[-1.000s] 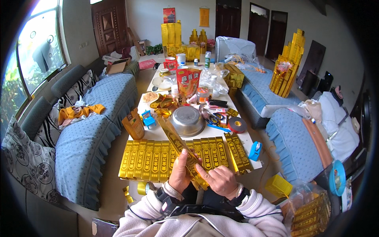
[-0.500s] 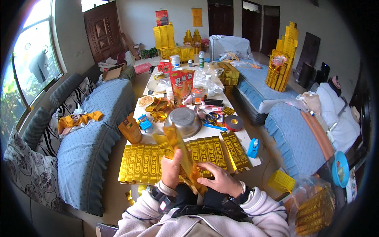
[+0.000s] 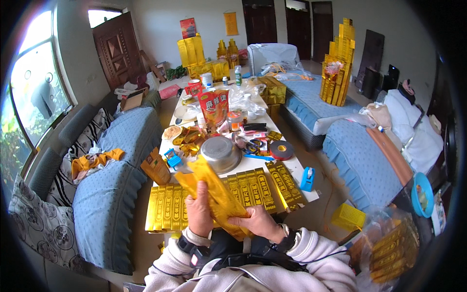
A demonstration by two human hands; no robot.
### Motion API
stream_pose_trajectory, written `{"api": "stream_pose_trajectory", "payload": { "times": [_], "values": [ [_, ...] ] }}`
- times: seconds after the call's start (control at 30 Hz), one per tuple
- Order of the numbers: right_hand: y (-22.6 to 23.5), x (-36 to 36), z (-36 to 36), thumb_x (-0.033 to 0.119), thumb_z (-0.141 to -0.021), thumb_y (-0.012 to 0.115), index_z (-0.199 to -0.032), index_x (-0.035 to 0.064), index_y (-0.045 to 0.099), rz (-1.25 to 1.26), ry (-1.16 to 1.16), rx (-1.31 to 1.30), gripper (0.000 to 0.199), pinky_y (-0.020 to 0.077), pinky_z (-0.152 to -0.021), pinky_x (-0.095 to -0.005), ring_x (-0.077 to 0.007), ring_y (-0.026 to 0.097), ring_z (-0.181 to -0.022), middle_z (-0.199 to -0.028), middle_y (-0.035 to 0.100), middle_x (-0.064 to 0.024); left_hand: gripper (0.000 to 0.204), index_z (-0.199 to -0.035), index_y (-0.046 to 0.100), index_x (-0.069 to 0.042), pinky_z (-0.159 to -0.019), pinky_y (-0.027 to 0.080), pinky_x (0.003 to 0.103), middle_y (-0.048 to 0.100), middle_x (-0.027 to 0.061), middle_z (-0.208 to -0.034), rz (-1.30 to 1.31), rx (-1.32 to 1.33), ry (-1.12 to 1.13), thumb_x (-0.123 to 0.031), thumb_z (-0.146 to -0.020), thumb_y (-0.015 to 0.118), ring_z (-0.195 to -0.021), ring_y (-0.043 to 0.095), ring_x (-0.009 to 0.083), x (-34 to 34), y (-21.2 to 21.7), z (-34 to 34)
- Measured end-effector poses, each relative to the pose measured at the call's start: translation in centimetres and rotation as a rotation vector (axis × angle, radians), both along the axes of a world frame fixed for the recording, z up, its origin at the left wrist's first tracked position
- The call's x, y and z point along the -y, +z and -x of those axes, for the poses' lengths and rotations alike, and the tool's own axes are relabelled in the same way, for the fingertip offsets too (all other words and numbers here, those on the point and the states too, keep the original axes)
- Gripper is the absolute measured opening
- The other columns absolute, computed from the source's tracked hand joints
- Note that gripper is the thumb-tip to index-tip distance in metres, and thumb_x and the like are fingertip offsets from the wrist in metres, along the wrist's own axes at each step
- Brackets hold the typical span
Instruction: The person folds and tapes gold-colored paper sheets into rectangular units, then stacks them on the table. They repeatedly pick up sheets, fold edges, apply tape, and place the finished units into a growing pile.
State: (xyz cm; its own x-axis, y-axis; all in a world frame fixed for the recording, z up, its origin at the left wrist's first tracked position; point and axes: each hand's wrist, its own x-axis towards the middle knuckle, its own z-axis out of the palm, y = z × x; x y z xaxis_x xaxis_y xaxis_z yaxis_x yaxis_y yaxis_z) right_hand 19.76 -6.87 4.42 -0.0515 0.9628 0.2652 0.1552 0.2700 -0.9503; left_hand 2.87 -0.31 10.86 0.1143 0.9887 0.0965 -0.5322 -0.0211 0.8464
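Note:
Above the near edge of the table I hold a long folded piece of shiny gold card (image 3: 217,197), tilted with its top leaning to the left. My left hand (image 3: 198,214) is closed round its left side, thumb pointing up along it. The fingers of my right hand (image 3: 262,223) grip its lower right edge. Under and behind it a row of flat gold embossed strips (image 3: 168,207) lies side by side, partly hidden by the held card and my hands. One more gold strip (image 3: 287,185) lies at an angle at the row's right end.
An upturned metal bowl (image 3: 220,153) stands behind the strips. Around it are a tape roll (image 3: 281,150), a blue tape dispenser (image 3: 307,178), an orange pouch (image 3: 155,167) and a red food bag (image 3: 214,108). Blue-covered sofas (image 3: 114,194) flank the table; a yellow basket (image 3: 348,216) sits at right.
The gold card has turned from nearly edge-on to show its broad face. My right hand has gone from spread fingers at its edge to gripping it. The view has shifted slightly.

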Motion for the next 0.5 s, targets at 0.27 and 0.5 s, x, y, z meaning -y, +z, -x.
{"api": "stream_pose_trajectory", "payload": {
  "times": [0.27,0.5],
  "values": [
    [-2.1,1.5,-1.7,0.032,-0.097,0.079,-0.117,0.0025,0.076,0.041,0.114,0.112,0.035,0.0559,-0.076,-0.0307,-0.0118,0.073,-0.082,-0.093,0.081,-0.0076,0.048,-0.129,0.064,-0.001,-0.095,0.058,0.040,0.074,0.0150,-0.120,-0.148,0.121,-0.227,-0.045,-0.110,0.056,-0.107,0.072,0.0244,-1.3,1.5,1.5],
    [-2.5,0.6,-1.5,0.028,-0.093,0.083,-0.121,0.0008,0.071,0.274,0.369,0.213,0.041,0.0554,-0.085,-0.0346,-0.0207,0.074,-0.093,-0.098,0.079,-0.0116,0.064,-0.145,0.053,0.003,-0.112,0.049,0.044,0.064,0.0152,-0.140,-0.180,-0.055,-0.493,-0.037,-0.099,0.073,-0.131,0.062,0.0296,-0.6,1.8,1.9]
  ]
}}
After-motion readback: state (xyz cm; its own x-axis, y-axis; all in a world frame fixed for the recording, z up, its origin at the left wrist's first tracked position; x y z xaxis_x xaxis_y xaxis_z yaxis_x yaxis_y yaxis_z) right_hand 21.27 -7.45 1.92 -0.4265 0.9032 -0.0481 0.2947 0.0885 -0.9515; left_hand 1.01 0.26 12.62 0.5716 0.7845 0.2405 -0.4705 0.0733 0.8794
